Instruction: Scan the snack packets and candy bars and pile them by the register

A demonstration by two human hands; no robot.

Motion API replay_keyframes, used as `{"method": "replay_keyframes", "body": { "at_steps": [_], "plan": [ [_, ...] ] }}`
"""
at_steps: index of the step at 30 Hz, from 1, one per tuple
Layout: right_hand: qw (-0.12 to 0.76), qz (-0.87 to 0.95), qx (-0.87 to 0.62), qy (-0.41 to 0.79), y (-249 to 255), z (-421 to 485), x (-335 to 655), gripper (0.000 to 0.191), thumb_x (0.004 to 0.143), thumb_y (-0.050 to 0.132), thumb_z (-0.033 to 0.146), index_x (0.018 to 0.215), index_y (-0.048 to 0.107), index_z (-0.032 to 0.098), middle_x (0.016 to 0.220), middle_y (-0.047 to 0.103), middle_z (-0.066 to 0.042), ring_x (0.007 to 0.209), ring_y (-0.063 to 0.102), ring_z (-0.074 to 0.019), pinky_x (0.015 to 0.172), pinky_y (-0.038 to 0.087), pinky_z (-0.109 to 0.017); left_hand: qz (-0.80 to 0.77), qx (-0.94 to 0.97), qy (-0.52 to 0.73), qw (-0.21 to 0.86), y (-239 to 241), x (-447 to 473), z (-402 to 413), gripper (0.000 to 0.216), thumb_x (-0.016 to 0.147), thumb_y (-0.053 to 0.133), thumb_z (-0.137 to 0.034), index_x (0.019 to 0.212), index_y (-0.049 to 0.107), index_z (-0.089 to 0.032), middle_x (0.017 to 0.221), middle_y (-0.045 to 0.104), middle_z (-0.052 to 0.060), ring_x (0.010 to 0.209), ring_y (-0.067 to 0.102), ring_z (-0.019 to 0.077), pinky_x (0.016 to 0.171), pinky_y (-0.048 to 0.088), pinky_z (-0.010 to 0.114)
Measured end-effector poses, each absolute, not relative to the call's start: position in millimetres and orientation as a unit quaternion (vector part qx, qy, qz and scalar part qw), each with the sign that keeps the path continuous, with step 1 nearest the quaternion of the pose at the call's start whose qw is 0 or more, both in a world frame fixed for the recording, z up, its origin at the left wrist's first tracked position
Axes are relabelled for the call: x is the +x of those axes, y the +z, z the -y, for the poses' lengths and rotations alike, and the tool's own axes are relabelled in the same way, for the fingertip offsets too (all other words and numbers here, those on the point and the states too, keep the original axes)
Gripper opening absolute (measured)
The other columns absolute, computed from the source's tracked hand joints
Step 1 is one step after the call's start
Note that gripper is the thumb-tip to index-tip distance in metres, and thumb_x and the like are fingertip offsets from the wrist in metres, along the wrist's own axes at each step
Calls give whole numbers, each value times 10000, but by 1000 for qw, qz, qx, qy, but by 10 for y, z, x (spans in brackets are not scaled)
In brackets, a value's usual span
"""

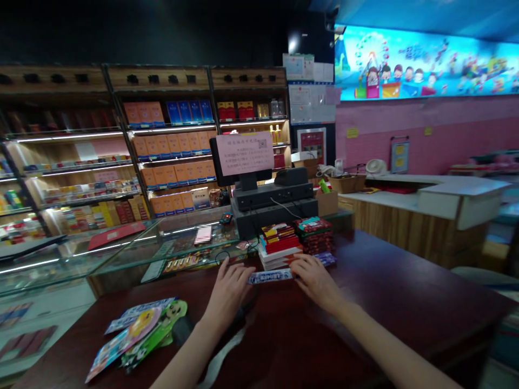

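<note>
Currently, I find 1 packet [270,276] pinched at opposite ends by left hand [230,285] and right hand [318,278], near side of the stack [280,246]. I judge the step as positioning; the next move calls for level handling.

Left side's pretty much taken up by wooden shelving [158,77], lit by white strips [71,137], with a dark wall [141,32] above and a glass display case [121,259] set in front. On the right, a pink wall [365,143] is topped by a glowing blue cartoon banner [425,65]. Desk [385,286]'s finished in dark red-brown.
</note>
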State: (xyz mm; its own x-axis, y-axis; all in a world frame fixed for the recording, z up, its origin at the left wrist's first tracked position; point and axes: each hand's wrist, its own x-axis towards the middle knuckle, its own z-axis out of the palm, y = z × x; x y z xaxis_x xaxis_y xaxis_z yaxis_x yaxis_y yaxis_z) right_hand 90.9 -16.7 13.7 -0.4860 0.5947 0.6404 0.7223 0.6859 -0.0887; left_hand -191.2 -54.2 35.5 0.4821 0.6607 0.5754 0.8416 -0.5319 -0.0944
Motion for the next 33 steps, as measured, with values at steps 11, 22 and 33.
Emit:
{"method": "replay_keyframes", "body": {
  "at_steps": [11,22,33],
  "plan": [
    [234,863,-423,-144,-20,-84,1395,291,857,458,27,956,651,221,1024,713,-77,1206,538,-273,1083,337,-512,466,-836,-187,222,-42,-1192,177,290,902,483,-116,1158,576,-213,1045,705,63,1131,590,247,1194,203,573],
    [186,873,-428,-140,-111,-485,1434,318,804,466,-14,882,650,233,976,712,-56,1131,539,-237,1111,248,-500,502,-822,-122,239,-122,-981,-78,218,909,449,-94,993,620,-200,905,710,58,992,622,237,1176,230,561],
    [140,874,-451,-116,-44,-532,1407,269,833,449,6,853,624,211,937,717,-61,1020,547,-224,814,335,-347,533,-812,-121,204,-200,-976,-129,236,915,436,-90,996,633,-194,928,711,64,1003,614,251,1170,217,571]
  ]
}}
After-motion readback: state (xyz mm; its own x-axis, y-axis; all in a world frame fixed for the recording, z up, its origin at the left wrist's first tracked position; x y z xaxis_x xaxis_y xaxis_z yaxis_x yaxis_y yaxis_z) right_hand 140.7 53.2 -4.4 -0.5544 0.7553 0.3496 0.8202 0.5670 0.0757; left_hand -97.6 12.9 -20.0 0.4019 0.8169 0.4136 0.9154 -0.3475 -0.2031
